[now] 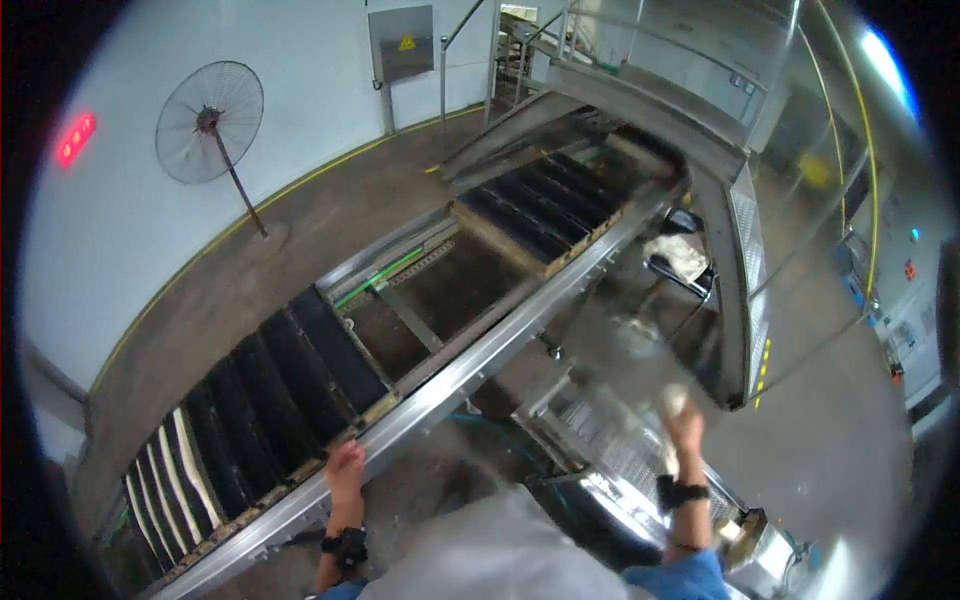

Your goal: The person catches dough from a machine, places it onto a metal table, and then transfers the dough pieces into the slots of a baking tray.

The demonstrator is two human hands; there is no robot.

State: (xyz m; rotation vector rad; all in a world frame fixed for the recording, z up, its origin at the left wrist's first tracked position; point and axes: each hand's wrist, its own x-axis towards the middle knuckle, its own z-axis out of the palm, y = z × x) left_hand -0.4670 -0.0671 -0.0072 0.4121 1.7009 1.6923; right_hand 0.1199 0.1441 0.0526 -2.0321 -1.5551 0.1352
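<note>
My left hand (pixel 345 464), blurred, is at the metal rail (pixel 450 378) beside the near tray (pixel 290 375) of dark troughs; what its fingers do is unclear. Long pale dough strips (pixel 185 465) lie in the troughs at that tray's left end, and the other troughs show dark. Off to the right, over a perforated metal surface, my right hand (pixel 686 432) is closed on a pale lump (pixel 675 400) that looks like dough, smeared by motion. Both wrists wear black bands.
A second dark tray (pixel 545 205) sits farther along the conveyor, past an open frame section. Beyond the rail stand a chair (pixel 680 265) with a pale cloth and a metal stair structure (pixel 725 250). A fan (pixel 208 120) stands by the left wall.
</note>
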